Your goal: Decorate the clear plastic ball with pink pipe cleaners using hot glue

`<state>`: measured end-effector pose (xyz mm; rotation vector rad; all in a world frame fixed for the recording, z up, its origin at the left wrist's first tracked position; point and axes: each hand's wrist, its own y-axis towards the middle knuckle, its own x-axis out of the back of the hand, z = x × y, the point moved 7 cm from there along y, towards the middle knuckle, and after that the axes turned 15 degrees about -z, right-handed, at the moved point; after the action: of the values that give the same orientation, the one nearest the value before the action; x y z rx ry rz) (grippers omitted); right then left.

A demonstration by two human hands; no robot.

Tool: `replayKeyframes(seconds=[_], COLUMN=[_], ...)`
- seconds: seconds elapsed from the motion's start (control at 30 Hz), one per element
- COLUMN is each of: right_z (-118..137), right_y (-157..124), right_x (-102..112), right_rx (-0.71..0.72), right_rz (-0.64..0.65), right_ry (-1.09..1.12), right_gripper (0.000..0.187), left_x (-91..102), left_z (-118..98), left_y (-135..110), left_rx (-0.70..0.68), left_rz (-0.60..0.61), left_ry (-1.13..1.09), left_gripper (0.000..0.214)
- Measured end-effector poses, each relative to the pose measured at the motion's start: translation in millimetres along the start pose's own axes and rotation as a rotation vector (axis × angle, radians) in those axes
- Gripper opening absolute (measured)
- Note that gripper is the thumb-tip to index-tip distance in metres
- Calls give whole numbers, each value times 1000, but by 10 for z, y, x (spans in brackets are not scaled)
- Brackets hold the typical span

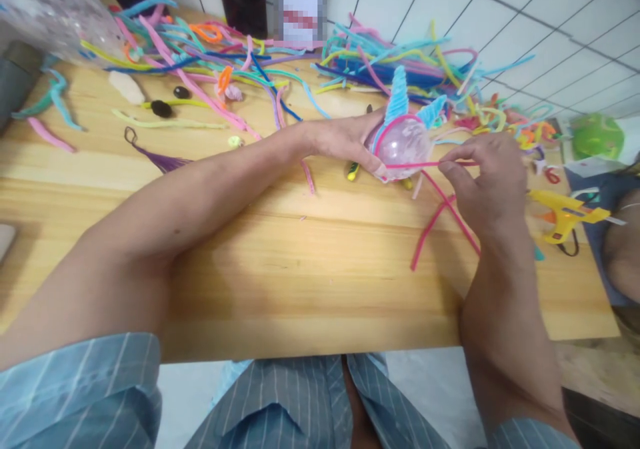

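My left hand (356, 143) is closed round the side of a clear, pinkish plastic ball (404, 145). Two light-blue pointed ears of wound pipe cleaner (397, 99) stand up from the ball. A bright pink pipe cleaner (423, 165) runs along its rim, and my left thumb presses near one end. Between thumb and forefinger, my right hand (487, 175) pinches that strand and holds it stretched out to the right. More deep-pink pipe cleaners (433, 232) lie on the table just below. The far side of the ball and most left fingertips are hidden.
Heaps of coloured pipe cleaners (385, 69) lie along the tiled wall. A yellow glue gun (565, 214) rests at the right, near another person's arm (623, 242). A purple tassel (157, 159) and dark oval pieces (161, 109) lie left on the wooden table (300, 289).
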<state>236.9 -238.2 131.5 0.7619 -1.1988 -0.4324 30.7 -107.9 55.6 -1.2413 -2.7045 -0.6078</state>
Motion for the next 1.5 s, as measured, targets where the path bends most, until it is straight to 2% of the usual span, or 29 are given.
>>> replayKeyframes(seconds=[0.2, 0.37, 0.47, 0.57, 0.67, 0.87, 1.03, 1.27, 1.5], right_z=[94, 335, 370, 352, 338, 291, 266, 232, 229], right_y=[-17, -12, -5, 4, 15, -8, -43, -64, -100], right_x=[11, 117, 136, 106, 53, -32, -72, -116, -151], right_rx=[-102, -57, -151, -268, -312, -263, -172, -124, -156], right_rz=[126, 260, 283, 268, 230, 101, 4, -3, 40], right_ry=[70, 169, 231, 253, 269, 285, 186, 11, 28], right_gripper=[3, 11, 17, 19, 17, 11, 5, 6, 8], left_x=[-10, 2, 27, 42, 30, 12, 30, 28, 17], left_z=[-16, -108, -118, -99, -82, -114, -142, -130, -152], left_y=[-28, -50, -57, -66, -69, -71, -89, -76, -90], left_rx=[-11, -38, -44, -27, -15, -10, 14, -1, 23], left_rz=[-10, -25, -16, -11, -4, -20, -54, -53, -46], left_ry=[-13, 20, 57, 79, 86, 83, 82, 72, 68], left_gripper=[130, 130, 130, 133, 138, 137, 132, 130, 132])
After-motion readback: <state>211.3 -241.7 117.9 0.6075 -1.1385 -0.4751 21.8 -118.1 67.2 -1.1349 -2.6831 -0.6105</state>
